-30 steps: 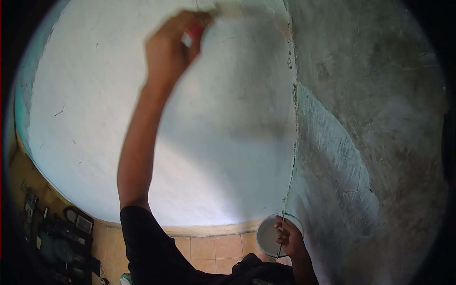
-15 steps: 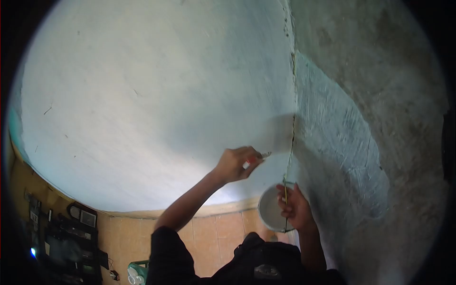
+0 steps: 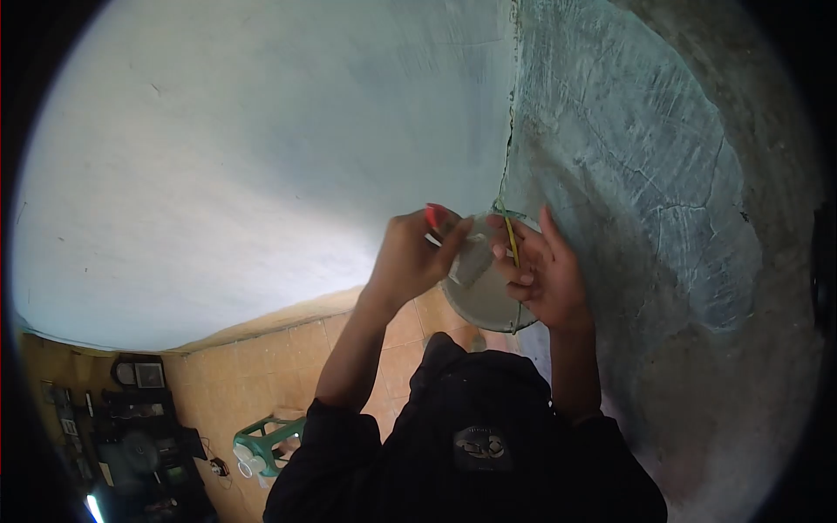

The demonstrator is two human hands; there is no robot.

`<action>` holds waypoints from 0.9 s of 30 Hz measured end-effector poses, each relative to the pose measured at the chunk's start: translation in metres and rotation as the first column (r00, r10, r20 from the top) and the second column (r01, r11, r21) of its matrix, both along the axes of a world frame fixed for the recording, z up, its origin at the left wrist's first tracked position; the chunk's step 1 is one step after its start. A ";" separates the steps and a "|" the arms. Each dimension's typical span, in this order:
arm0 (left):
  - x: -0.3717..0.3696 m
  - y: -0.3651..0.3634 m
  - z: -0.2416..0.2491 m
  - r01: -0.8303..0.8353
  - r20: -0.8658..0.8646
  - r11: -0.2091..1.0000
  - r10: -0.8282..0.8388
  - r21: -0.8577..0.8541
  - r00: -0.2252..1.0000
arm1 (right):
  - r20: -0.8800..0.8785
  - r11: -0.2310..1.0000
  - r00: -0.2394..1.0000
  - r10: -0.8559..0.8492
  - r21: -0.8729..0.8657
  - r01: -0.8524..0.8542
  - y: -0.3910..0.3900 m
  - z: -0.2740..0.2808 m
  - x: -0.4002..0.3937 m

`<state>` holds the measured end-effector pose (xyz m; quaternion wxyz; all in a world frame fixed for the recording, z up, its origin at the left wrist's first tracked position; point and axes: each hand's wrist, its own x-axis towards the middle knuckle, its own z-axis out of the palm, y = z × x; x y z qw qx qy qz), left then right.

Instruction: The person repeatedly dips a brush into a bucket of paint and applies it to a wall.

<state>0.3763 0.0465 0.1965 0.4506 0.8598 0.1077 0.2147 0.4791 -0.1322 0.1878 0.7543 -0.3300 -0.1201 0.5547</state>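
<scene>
My left hand (image 3: pixel 408 254) grips a paintbrush with a red handle (image 3: pixel 432 215). Its pale bristles (image 3: pixel 472 261) rest inside a small white paint pot (image 3: pixel 478 302). My right hand (image 3: pixel 542 272) holds that pot by its rim, fingers spread over a thin yellow-green wire handle (image 3: pixel 512 240). Both hands meet in front of the wall corner (image 3: pixel 510 122), above my dark shirt (image 3: pixel 475 436). The paint inside the pot is hidden by the brush and fingers.
A white-painted wall (image 3: pixel 261 148) fills the left. A rough, cracked, pale green and grey wall (image 3: pixel 645 166) stands to the right. Far below lie an orange tiled floor (image 3: pixel 288 349), a green plastic stool (image 3: pixel 266 440) and a dark shelf with clutter (image 3: pixel 131 427).
My left hand came down from high on the white wall with the brush and reached the pot. My right hand lifted the pot. The view tilted downward.
</scene>
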 end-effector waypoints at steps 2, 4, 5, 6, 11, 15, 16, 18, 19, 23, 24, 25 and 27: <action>0.001 -0.005 -0.012 0.023 -0.010 0.999 -0.023 0.027 1.000 | -0.017 1.000 1.000 0.012 0.023 -0.012 0.002 0.000 -0.002; 0.004 -0.010 -0.019 0.073 -0.005 0.992 -0.073 0.101 0.997 | -0.035 0.999 0.999 0.024 0.045 -0.022 0.002 -0.002 -0.001; 0.004 -0.013 -0.020 0.076 0.007 0.988 -0.078 0.132 0.997 | -0.036 0.998 0.999 0.028 0.061 -0.026 0.003 -0.002 0.000; 0.005 -0.015 -0.025 0.076 0.004 0.989 -0.077 0.127 0.997 | -0.038 0.997 0.999 0.032 0.075 -0.029 0.003 -0.002 0.000; 0.013 -0.017 -0.053 0.075 0.009 0.971 -0.079 0.225 0.997 | -0.036 0.997 0.999 0.025 0.073 -0.023 0.003 -0.001 0.001; 0.014 -0.018 -0.058 0.085 -0.010 0.963 -0.086 0.256 0.996 | -0.036 0.996 0.999 0.011 0.084 -0.008 0.004 0.001 0.000; 0.014 -0.019 -0.059 0.075 0.011 0.963 -0.081 0.258 0.997 | -0.037 0.997 0.999 0.010 0.083 -0.007 0.004 0.002 -0.001; 0.015 -0.021 -0.062 0.065 0.032 0.964 -0.076 0.258 0.997 | -0.047 0.996 0.999 -0.012 0.088 0.016 0.004 0.002 0.000; 0.016 -0.021 -0.062 0.059 0.029 0.965 -0.069 0.256 0.997 | -0.046 0.996 0.999 -0.013 0.087 0.017 0.004 0.002 0.000; 0.016 -0.019 -0.065 0.069 0.000 0.962 -0.071 0.263 0.997 | -0.032 0.995 0.999 -0.013 0.102 0.016 0.004 0.004 -0.001; 0.016 -0.018 -0.065 0.067 0.003 0.963 -0.070 0.263 0.998 | -0.037 0.994 0.999 -0.006 0.113 0.010 0.005 0.004 0.000; 0.016 -0.018 -0.064 0.066 0.001 0.962 -0.069 0.264 0.998 | -0.035 0.994 0.999 -0.004 0.113 0.008 0.005 0.005 0.000; 0.015 -0.016 -0.060 0.062 0.002 0.962 -0.065 0.267 0.998 | -0.050 0.996 0.999 -0.006 0.094 0.010 0.005 0.006 -0.001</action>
